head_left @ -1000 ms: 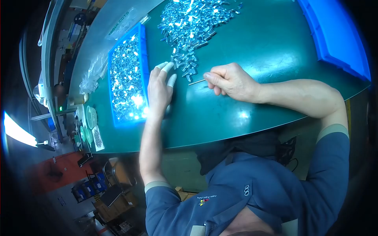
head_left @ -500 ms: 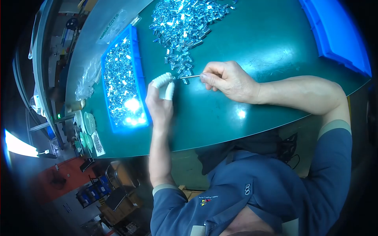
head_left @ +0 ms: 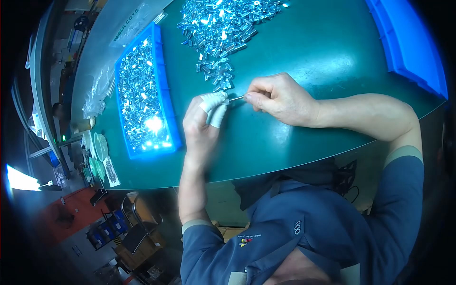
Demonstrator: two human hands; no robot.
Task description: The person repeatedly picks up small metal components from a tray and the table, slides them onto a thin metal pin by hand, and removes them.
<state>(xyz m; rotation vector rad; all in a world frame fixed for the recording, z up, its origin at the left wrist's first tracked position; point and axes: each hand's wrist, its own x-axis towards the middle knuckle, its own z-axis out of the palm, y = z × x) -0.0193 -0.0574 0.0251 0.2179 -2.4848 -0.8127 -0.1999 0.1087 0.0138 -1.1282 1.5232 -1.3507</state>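
Silver rod (head_left: 237, 98) in right hand (head_left: 281, 100) meets small piece (head_left: 226, 101) in left hand (head_left: 201, 124).

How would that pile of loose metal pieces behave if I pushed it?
The pile of metal pieces would probably scatter, since they lie loose. They'd likely slide easily, looking shiny on a smooth green table, and seem too rigid to bend.

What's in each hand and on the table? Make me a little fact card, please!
Left hand: wears white finger cots; seems to pinch a small metal piece
Right hand: holds a thin metal rod, tip at the left fingertips
Pile: shiny metal pieces, loose on the green tabletop
Left side: blue plastic bin full of similar pieces
Right side: another blue bin, partly in view
Clear bag: printed FINGER COTS
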